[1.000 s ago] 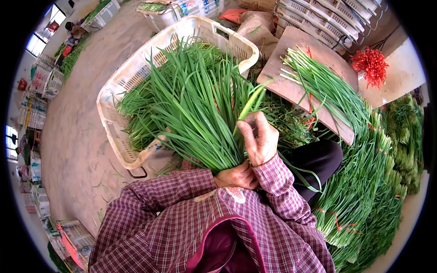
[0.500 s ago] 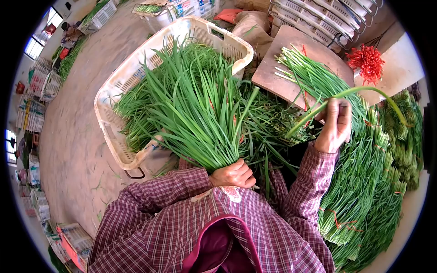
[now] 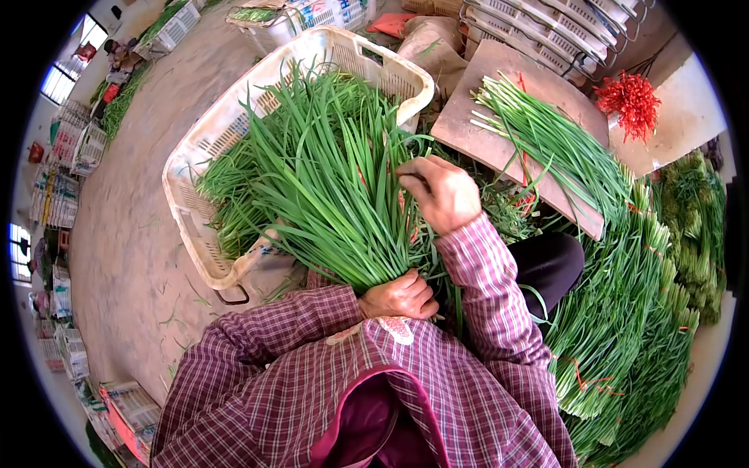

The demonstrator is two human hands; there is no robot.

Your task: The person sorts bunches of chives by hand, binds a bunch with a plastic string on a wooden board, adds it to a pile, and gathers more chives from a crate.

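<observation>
My left hand point(image 3: 402, 296) is closed around the lower stems of a thick bunch of garlic chives point(image 3: 335, 187). The long green leaves fan up and to the left, over a white plastic basket point(image 3: 226, 274) holding more chives. At the right edge of the bunch is my right hand point(image 3: 443, 193), with thumb and fingers pinched against the leaves. Whatever lies between those fingertips is too small to make out. A pale curved leaf point(image 3: 537, 300) hangs by my dark-trousered knee point(image 3: 550, 265).
On a board point(image 3: 488, 74) at the upper right lies a tied chive bundle point(image 3: 538, 132). Red ties point(image 3: 628, 105) hang beside it. Several bundles point(image 3: 616, 327) are piled along my right side. White crates point(image 3: 546, 35) are stacked behind. A person point(image 3: 117, 54) sits far left.
My right hand has moved left from beside the board to the bunch and let go of the long yellowish-green leaf. My left hand keeps its hold in the same place.
</observation>
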